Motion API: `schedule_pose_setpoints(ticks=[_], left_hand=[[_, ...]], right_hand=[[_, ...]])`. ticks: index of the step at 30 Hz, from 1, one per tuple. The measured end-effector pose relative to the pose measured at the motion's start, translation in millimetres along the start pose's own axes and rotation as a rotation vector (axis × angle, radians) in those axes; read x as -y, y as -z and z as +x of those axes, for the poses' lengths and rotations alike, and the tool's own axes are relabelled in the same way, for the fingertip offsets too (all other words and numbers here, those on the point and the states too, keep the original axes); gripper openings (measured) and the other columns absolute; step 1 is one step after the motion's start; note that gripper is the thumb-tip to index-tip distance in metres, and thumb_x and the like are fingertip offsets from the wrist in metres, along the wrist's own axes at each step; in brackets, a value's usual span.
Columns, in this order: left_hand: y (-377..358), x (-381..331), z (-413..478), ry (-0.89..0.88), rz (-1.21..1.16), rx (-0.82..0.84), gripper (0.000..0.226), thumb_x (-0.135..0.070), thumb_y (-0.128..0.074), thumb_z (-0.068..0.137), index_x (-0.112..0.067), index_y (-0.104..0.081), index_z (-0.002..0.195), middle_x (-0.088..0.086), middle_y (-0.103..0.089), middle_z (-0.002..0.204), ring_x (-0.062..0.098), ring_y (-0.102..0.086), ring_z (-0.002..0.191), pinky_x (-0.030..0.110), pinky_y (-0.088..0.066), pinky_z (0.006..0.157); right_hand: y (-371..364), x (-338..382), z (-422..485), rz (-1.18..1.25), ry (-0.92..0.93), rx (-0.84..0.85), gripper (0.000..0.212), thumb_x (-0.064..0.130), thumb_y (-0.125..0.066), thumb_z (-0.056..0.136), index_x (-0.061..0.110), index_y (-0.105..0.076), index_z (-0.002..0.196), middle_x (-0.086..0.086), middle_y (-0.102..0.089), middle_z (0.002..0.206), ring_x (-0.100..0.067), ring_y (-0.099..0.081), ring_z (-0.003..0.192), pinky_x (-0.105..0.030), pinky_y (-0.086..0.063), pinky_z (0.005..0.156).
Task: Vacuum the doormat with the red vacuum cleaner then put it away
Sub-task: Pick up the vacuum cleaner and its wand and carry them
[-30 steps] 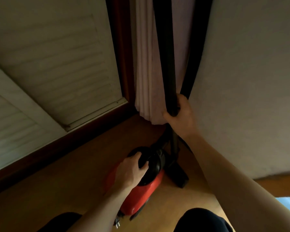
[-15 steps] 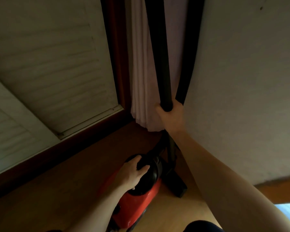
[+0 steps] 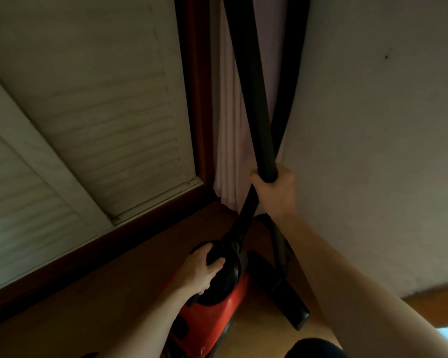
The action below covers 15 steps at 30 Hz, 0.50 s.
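**Head view**

1. Red vacuum cleaner: canister on the wooden floor at 6 o'clock in frame, close to the room corner, with its black domed top uppermost.
2. Left hand: fingers curled over the dome's 9 o'clock edge, clasping it.
3. Black wand: runs tilted from the floor nozzle up toward 12 o'clock.
4. Right hand: wrapped tight round the wand, at 1 o'clock from the canister.
5. Black hose: climbs from the dome toward 1 o'clock, crossing behind the wand and lying along the wall.
6. Floor nozzle: on the floor at 3 o'clock of the canister, just beside it, by the wall.
7. Surroundings: pale curtain behind the wand; louvred door at 10 o'clock. The doormat is not in view.

**Assessment:** The putting-away step appears to be in hand, with vacuuming seemingly done. The next move likely calls for seating the canister in the corner and propping the wand steadily against the wall. Both hands can then let go. A wand left tilted might slide.
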<state>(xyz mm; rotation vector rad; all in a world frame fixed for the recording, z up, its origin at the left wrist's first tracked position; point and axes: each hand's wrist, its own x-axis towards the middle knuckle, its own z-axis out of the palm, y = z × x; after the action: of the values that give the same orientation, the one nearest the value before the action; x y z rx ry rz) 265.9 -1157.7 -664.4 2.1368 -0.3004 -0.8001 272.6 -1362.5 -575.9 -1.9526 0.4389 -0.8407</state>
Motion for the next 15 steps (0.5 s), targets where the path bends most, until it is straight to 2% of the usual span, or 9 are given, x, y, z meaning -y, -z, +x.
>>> schedule_pose_setpoints(ticks=[4,6,8,11,13,14,15], left_hand=[[36,-33,-19,0.007,-0.007,-0.059,0.033,-0.034,-0.059,0.097,-0.02,-0.054,0.126,0.001,-0.063,0.091,0.007,-0.054,0.038,0.025,-0.042,0.034],[59,-60,-39,0.009,-0.015,-0.086,0.036,-0.032,-0.06,0.096,-0.018,-0.054,0.128,-0.001,-0.064,0.097,0.012,-0.06,0.048,0.028,-0.05,0.04],[87,-94,-67,0.016,0.005,-0.095,0.035,-0.03,-0.059,0.096,-0.017,-0.054,0.128,0.0,-0.063,0.099,0.01,-0.057,0.05,0.017,-0.044,0.039],[131,-151,-116,-0.007,0.072,-0.102,0.027,-0.029,-0.059,0.096,-0.017,-0.058,0.12,-0.004,-0.059,0.088,0.022,-0.068,0.067,0.009,-0.037,0.038],[164,-189,-152,-0.003,0.098,-0.131,0.03,-0.031,-0.06,0.095,-0.016,-0.06,0.121,-0.006,-0.061,0.084,0.016,-0.066,0.066,0.01,-0.039,0.04],[181,-207,-170,-0.001,0.106,-0.147,0.033,-0.032,-0.061,0.095,-0.016,-0.06,0.123,-0.004,-0.065,0.089,0.016,-0.067,0.068,0.011,-0.04,0.043],[197,-225,-190,0.003,0.108,-0.162,0.036,-0.033,-0.061,0.095,-0.016,-0.059,0.127,0.0,-0.069,0.099,0.021,-0.071,0.079,0.013,-0.045,0.048]], right_hand=[[6,44,15,0.06,-0.03,0.039,0.032,0.016,-0.074,0.089,0.017,-0.055,0.064,-0.01,-0.057,0.062,-0.015,-0.052,0.056,-0.037,-0.051,0.054],[13,82,23,0.088,-0.059,0.066,0.023,0.014,-0.075,0.089,0.008,-0.063,0.071,-0.017,-0.062,0.067,-0.015,-0.054,0.059,-0.035,-0.052,0.056],[22,129,32,0.095,-0.063,0.087,0.02,0.011,-0.075,0.09,0.011,-0.064,0.073,-0.011,-0.063,0.067,-0.008,-0.054,0.058,-0.03,-0.052,0.057],[38,211,45,0.133,-0.093,0.126,0.039,0.01,-0.075,0.089,0.025,-0.051,0.063,0.016,-0.052,0.053,0.0,-0.048,0.048,-0.017,-0.042,0.047],[51,265,55,0.136,-0.118,0.155,0.044,0.011,-0.075,0.089,0.025,-0.045,0.06,0.015,-0.047,0.048,-0.001,-0.044,0.044,-0.02,-0.038,0.044],[57,293,60,0.139,-0.123,0.164,0.042,0.011,-0.074,0.089,0.024,-0.046,0.06,0.014,-0.047,0.05,-0.002,-0.043,0.046,-0.023,-0.038,0.044],[65,321,65,0.15,-0.13,0.177,0.037,0.011,-0.074,0.088,0.02,-0.05,0.062,0.007,-0.05,0.054,-0.005,-0.045,0.048,-0.026,-0.04,0.045]])
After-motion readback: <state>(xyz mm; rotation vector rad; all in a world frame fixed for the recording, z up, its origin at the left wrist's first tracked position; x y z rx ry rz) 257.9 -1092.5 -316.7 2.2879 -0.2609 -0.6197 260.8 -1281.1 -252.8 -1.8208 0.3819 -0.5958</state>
